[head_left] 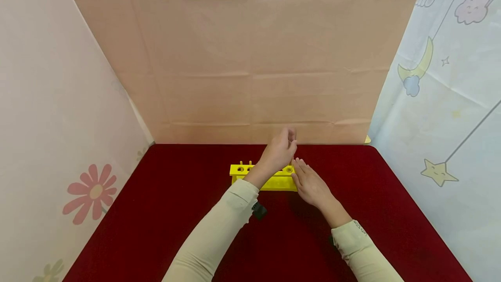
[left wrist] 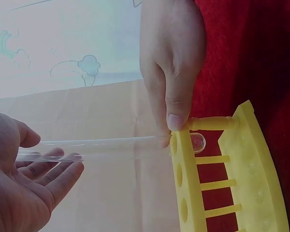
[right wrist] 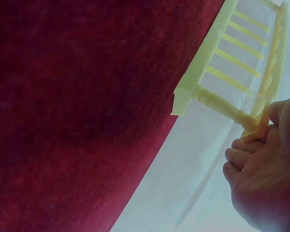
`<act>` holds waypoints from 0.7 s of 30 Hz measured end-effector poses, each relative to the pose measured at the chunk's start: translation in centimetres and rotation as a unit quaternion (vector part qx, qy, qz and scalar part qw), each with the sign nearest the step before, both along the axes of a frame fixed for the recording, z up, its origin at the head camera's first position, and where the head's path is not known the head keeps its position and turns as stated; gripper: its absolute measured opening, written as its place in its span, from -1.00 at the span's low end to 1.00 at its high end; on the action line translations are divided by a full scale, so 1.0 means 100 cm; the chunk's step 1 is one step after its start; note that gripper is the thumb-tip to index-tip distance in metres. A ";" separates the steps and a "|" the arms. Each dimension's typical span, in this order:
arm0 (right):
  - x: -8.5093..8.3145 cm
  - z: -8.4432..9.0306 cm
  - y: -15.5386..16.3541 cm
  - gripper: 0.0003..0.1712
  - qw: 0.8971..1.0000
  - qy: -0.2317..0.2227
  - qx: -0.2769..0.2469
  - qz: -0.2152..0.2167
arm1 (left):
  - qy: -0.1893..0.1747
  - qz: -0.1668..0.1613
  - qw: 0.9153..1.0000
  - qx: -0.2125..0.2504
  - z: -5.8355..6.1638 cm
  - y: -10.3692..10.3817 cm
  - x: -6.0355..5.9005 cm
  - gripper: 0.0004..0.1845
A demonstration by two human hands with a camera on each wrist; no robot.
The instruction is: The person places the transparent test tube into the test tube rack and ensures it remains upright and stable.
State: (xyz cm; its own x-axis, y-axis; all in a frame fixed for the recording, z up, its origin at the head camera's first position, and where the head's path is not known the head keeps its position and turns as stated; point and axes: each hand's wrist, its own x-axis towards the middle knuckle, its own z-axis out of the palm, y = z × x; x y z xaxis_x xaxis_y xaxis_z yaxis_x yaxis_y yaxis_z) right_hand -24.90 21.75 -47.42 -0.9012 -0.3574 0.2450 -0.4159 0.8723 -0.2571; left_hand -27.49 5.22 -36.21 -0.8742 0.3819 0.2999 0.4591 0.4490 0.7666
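Tube (left wrist: 106,150): clear, rounded at its lower end. It runs from between the left fingers into the end hole of the yellow rack (head_left: 274,182), just beside the right fingers. Rounded tip shows below the rack's top plate, short of its base.

Left sheet (head_left: 47,82), pale, with a printed pink flower (head_left: 95,191): well to the left of both sets of fingers.

Table (head_left: 176,208), red: lies below the fingers and extends to either side of them.

Left sleeve (head_left: 219,229), pale: nearer the wearer than the left fingers. Black device (head_left: 259,210) beside its cuff.

Rack: below the left fingers, its left end well apart from them; two pegs (head_left: 241,163) stand up at that end.

Left hand (head_left: 278,150): raised over the right part of the rack. Fingers bent around the tube's upper portion, thumb on the opposite side; spacing narrow. Firmness of hold: cannot tell.

Right hand (head_left: 312,184): at the rack's right end. Fingers hold the top plate there, thumb on one side, the others opposite.

Right sleeve (head_left: 362,247), pale: nearer the wearer than the right fingers and to their right.

Right sheet (head_left: 469,112), printed with a moon and a star (head_left: 439,172): well right of the right fingers.
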 end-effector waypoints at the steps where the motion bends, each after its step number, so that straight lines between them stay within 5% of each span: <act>1: 0.000 0.000 0.000 -0.38 1.000 0.000 0.000 0.000 | -0.001 0.001 1.000 -0.001 0.000 0.000 0.000 -0.81; 21: -0.004 0.002 -0.002 -0.39 1.000 -0.001 -0.008 -0.007 | 0.023 0.013 0.998 -0.048 -0.004 0.000 -0.006 -0.74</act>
